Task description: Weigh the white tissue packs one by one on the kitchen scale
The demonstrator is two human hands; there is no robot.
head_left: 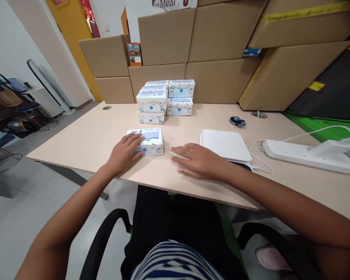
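A white tissue pack (153,142) with a floral print and blue lettering lies near the front of the table. My left hand (125,151) rests on its left end, fingers stretched over the top and thumb low along the front side. My right hand (195,160) is open, palm down over the table, a short gap to the right of the pack; it holds nothing. Behind the pack stand stacked tissue packs (151,105) of the same print in two columns, with the right column (180,107) two packs high.
A white flat device (226,144) with a cable sits beside my right forearm. Further right is a power strip (306,155) with a plugged-in adapter. A small dark blue patterned item (237,121) lies behind the device. Cardboard boxes (160,39) line the table's back edge (210,104).
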